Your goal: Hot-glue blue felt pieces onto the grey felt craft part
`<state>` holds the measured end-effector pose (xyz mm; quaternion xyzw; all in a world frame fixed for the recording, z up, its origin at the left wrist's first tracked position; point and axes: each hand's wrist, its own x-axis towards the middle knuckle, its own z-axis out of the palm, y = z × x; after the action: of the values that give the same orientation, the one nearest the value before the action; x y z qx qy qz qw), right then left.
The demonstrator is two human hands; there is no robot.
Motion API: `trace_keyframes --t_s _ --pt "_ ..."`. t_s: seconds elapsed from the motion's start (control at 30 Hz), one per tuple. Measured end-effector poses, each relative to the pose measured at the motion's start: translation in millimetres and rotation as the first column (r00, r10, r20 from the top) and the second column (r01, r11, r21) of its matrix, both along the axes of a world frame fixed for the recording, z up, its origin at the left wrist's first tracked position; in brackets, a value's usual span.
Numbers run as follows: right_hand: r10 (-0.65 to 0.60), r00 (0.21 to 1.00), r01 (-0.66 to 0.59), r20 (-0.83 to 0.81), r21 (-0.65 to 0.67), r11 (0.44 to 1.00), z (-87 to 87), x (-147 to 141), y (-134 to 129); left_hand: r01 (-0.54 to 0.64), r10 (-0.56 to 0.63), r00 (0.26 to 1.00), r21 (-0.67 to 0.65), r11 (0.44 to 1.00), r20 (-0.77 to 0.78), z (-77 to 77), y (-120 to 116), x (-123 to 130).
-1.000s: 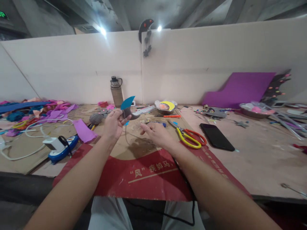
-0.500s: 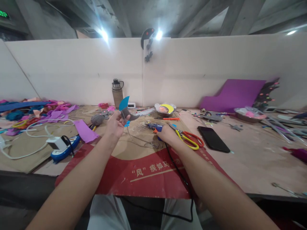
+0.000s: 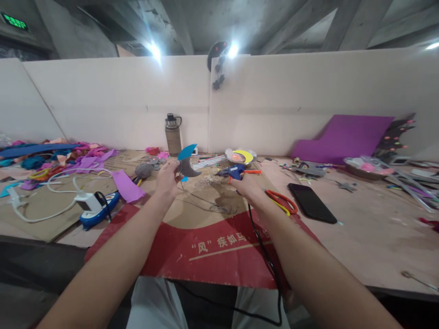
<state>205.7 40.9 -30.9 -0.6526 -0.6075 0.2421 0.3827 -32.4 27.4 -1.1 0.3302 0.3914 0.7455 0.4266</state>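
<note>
My left hand [image 3: 169, 178] pinches a crescent-shaped felt piece [image 3: 188, 165], grey below with a blue part along its upper side. A thin grey yarn [image 3: 200, 197] trails from it over the brown paper to a loose tangle. My right hand [image 3: 249, 186] is wrapped around a blue hot glue gun [image 3: 236, 172], its nozzle pointing left toward the felt piece. The two are apart. From the glue gun a black cord [image 3: 260, 242] runs down past the paper's edge. Beside my right wrist lie scissors [image 3: 281, 201] with red and yellow handles, partly hidden.
A red-and-brown paper sheet [image 3: 219, 260] covers the table before me. A phone [image 3: 312, 203] lies at right, a power strip [image 3: 101, 211] with a white charger at left. Behind stand a bottle [image 3: 173, 139] and a metal bowl [image 3: 253, 157]. Felt scraps [image 3: 91, 160] pile at far left.
The felt piece has turned in my left hand, showing more of its grey crescent. My right hand has raised the glue gun, its body now tipped up. The whole view has shifted slightly.
</note>
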Motion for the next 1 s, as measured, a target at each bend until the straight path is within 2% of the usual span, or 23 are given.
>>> trace_keyframes --t_s 0.07,0.13,0.2,0.3,0.4,0.53,0.67,1.0 --pt "-0.005 0.989 0.017 -0.146 0.086 0.996 6.1 -4 -4 -0.012 0.012 1.0 -0.007 1.0 -0.028 -0.8 1 0" --pt "0.048 0.95 0.009 -0.309 0.18 0.984 13.8 -11 -12 -0.05 0.048 0.997 -0.019 0.999 -0.057 -1.6 3 -1" --pt "0.172 0.895 -0.059 -0.412 0.272 0.96 21.3 -20 -24 -0.08 0.078 0.994 -0.026 0.996 -0.078 -2.5 5 -1" --pt "0.389 0.799 -0.184 -0.458 0.43 0.884 29.2 -33 -43 -0.088 0.086 0.991 -0.014 0.996 -0.098 -3.2 6 0" --pt "0.492 0.767 -0.273 -0.411 0.486 0.831 32.1 -41 -56 -0.075 0.075 0.99 0.011 0.997 -0.118 -2.2 4 2" --pt "0.499 0.825 -0.323 -0.265 0.504 0.801 30.0 -44 -63 -0.054 0.059 0.988 0.039 0.998 -0.146 1.4 -2 8" --pt "0.531 0.833 -0.386 -0.153 0.527 0.757 24.9 -45 -63 -0.026 0.033 0.986 0.047 0.999 -0.161 4.9 -9 14" --pt "0.477 0.878 -0.393 -0.044 0.502 0.77 29.5 -46 -68 0.014 -0.006 0.994 0.075 0.997 -0.106 5.6 -13 20"
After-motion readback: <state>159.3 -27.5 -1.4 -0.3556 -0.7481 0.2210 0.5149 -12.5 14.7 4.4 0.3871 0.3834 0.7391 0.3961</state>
